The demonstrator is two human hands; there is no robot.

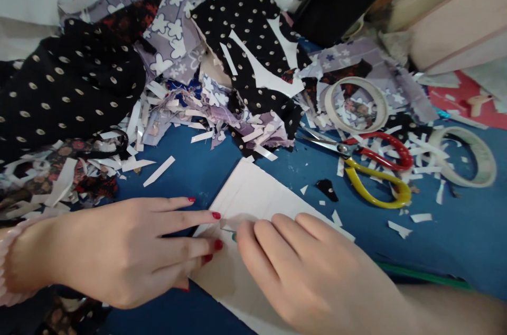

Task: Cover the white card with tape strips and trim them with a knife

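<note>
My left hand [130, 250] lies flat with its fingers spread, several fingertips pressing on the left edge of a white sheet of paper or card [261, 192]. Over the same sheet, my right hand [293, 266] is closed in a pinch around a thin green tool [234, 237]. Only a small green end and a fine point beside it show; the fingers hide the rest, so its kind is unclear. Faint lines run across the sheet near its upper left side. A pair of scissors [344, 150] with one red and one yellow handle lies open beyond my right hand.
Two tape rolls [330, 108] [489, 166] lie at the right. Polka-dot black fabric [75, 86], purple flowered scraps [174, 12] and white paper strips [158, 171] are heaped behind the sheet. A long green object [423, 273] lies partly behind my right forearm on the blue surface [471, 240].
</note>
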